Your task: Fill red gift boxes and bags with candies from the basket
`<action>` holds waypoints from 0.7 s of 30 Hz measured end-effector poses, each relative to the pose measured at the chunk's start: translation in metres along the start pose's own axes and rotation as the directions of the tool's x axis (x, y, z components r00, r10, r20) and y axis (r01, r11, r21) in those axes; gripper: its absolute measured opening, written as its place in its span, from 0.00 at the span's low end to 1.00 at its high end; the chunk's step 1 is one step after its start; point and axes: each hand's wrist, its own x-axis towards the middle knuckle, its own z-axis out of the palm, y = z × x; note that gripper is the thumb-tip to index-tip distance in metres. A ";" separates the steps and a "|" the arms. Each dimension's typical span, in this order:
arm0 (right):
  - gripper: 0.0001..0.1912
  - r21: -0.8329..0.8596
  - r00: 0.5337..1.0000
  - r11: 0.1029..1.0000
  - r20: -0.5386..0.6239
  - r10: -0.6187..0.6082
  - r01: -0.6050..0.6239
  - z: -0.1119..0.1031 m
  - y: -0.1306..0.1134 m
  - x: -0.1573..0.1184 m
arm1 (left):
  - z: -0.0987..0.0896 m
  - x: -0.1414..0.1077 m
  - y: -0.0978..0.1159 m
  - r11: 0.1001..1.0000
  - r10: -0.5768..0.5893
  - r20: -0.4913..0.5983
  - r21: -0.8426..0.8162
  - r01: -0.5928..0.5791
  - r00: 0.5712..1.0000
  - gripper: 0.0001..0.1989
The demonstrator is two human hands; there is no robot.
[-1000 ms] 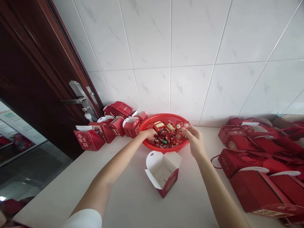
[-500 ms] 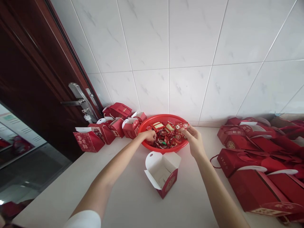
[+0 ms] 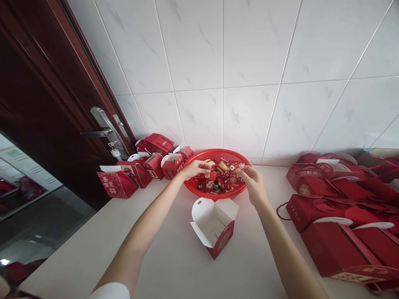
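A red plastic basket (image 3: 199,193) holds small wrapped candies, mostly red, with some gold and a green one. Over its left part, my left hand (image 3: 196,168) is closed on a small red-wrapped candy (image 3: 211,175). At the basket's right side my right hand (image 3: 254,185) pinches a red patterned packet (image 3: 234,176) printed with pale flowers. In front of the basket stands an open gift box (image 3: 215,228), red outside and white inside, its flaps spread. No candy shows inside it, and neither hand touches it.
Several red gift boxes (image 3: 120,182) stand at the table's back left, near a dark door (image 3: 46,83) with a metal handle. Many more red boxes (image 3: 339,241) crowd the right side. A white tiled wall (image 3: 199,116) rises behind the white table (image 3: 162,261).
My left hand has risen from among the candies and now has a red-wrapped candy in its fingers. My right hand keeps the patterned packet in nearly the same place.
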 end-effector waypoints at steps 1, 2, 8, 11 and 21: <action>0.15 -0.009 1.000 1.000 0.002 0.007 -0.007 0.000 0.001 0.000 | 0.001 -0.001 0.000 1.000 0.000 -0.002 -0.013 0.000 1.000 0.18; 0.15 -0.017 1.000 1.000 0.005 0.015 -0.015 -0.001 0.003 0.001 | 0.003 -0.001 0.000 1.000 0.000 -0.004 -0.025 0.000 1.000 0.17; 0.17 -0.013 0.998 0.998 0.017 0.065 -0.065 -0.002 0.012 0.005 | 0.008 -0.004 0.000 0.998 -0.038 0.002 -0.049 0.038 0.999 0.17; 0.18 -0.005 0.996 0.997 0.032 0.082 -0.081 -0.003 0.014 0.007 | 0.009 -0.007 0.000 0.997 -0.048 -0.013 -0.060 0.047 0.999 0.17; 0.17 0.012 0.997 0.997 0.002 0.082 -0.082 -0.002 0.015 0.008 | 0.020 -0.025 0.010 0.976 0.113 -0.041 -0.185 -0.119 0.993 0.21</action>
